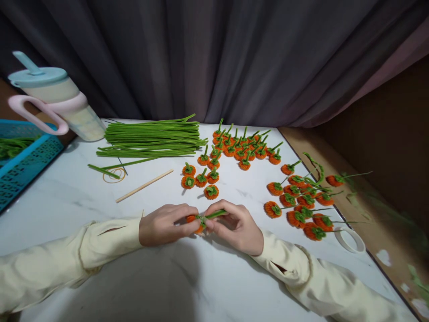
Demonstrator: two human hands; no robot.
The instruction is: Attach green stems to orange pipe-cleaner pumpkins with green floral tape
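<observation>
My left hand (pixel 166 225) and my right hand (pixel 234 226) meet at the middle of the white marble table (pixel 67 210). Between their fingertips is a small orange pipe-cleaner pumpkin (pixel 195 220) with a green stem. The left fingers pinch the orange body. The right fingers are closed on the green stem end. Both arms wear cream sleeves. Just beyond the hands lie a few finished orange pumpkins (pixel 201 180) with green tops.
A bundle of green pipe cleaners (pixel 152 138) lies at the back, a wooden stick (pixel 144 185) and a rubber band (pixel 114 175) in front of it. More pumpkins (pixel 243 145) cover the back and right (pixel 301 201). A lidded cup (pixel 56 103), blue basket (pixel 23 156), tape roll (pixel 350 239).
</observation>
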